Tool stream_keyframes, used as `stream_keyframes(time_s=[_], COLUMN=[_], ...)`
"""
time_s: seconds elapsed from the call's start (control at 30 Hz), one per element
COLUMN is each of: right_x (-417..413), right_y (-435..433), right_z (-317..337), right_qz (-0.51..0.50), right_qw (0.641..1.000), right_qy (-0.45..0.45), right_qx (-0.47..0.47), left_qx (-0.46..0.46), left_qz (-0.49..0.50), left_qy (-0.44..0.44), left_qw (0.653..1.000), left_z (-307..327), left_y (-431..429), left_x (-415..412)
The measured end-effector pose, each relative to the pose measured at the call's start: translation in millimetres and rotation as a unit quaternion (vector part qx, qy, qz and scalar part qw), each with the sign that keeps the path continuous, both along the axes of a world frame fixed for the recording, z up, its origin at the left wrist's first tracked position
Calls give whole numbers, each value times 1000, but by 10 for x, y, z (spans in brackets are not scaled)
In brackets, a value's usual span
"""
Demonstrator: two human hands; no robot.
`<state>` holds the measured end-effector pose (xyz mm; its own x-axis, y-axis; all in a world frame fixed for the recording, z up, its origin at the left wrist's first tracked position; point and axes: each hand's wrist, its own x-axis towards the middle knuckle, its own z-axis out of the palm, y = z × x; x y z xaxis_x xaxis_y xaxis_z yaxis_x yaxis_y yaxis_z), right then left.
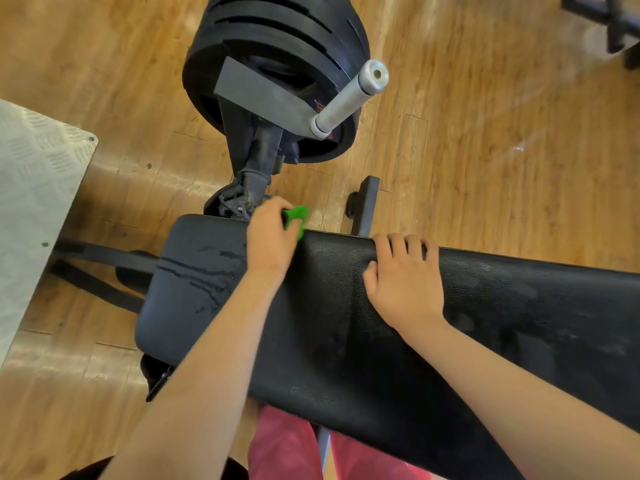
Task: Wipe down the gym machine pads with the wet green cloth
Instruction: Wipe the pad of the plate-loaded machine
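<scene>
The green cloth (297,216) is bunched into a small wad at the far edge of the bench, just where the smaller seat pad (194,289) meets the long black pad (502,323). The left hand (270,237) grips it, fingers curled round the wad so that only a bright lump shows past the knuckles. The cloth touches the far rim of the long pad, and the hand lies over the gap between the two pads.

The seat pad carries dark wet streaks and drops across its surface, close to the left wrist. The long pad has a pebbled black cover with dull patches towards its right end.

The right hand (403,282) rests on the long pad well to the right of the cloth. Its four fingers bend over the far edge and hold it, and the thumb lies flat on top.

Beyond the pads, a stack of black weight plates (277,57) sits on the machine's arm, with a silver loading sleeve (349,98) jutting out beside it. A chequer-plate metal platform (34,209) lies at the left on the wooden floor (502,133). Red shorts (287,445) show at the bottom edge.
</scene>
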<state>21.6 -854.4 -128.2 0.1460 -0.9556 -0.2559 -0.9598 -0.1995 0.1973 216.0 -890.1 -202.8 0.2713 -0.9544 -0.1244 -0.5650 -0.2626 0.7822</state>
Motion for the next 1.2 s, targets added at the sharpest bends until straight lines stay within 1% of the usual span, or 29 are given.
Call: stream_keyframes(time_s=[0.1, 0.2, 0.3, 0.4, 0.5, 0.63, 0.73, 0.83, 0.93, 1.03, 1.1, 1.2], right_x=[-2, -1, -2, -5, -2, -1, -1, 0, 3, 13, 12, 15], right_y=[-8, -12, -15, -19, -14, -7, -6, -13, -12, -11, -6, -6], right_z=[-7, -9, -16, -26, -27, -28, -33, -38, -35, -26, -25, -28], right_qz=[0, -1, -1, 1, 8, 8, 6, 6, 5, 4, 3, 2], right_qw=[1000, 1000, 1000, 1000, 999, 999, 999, 999, 999, 999, 999, 999], right_qy=[4, 7, 15, 25, 32, 34, 36, 35, 38, 41, 40, 43], right_qx=[-1, 2, 4, 8, 3, -1, 2, 1, -4, -1, -4, -4], left_qx=[47, 66, 47, 11, -15, -18, 6, 60, 104, 122, 108, 66], left_qz=[48, 73, 100, 64, 41, 54, 92, 136, 138, 147, 111, 18], left_qy=[-6, 4, 50, 87, 87, 50, 13, -9, -6, 22, 37, 55], left_qw=[998, 995, 993, 994, 995, 997, 996, 989, 985, 981, 987, 996], left_z=[-161, -164, -75, 10, 12, -144, -245, -353, -423, -382, -311, -160], left_y=[4, 3, 54, 163, 228, 222, 184, 125, 50, 18, 21, 71], left_x=[421, 475, 282, 14, -45, 197, 454, 792, 990, 993, 906, 636])
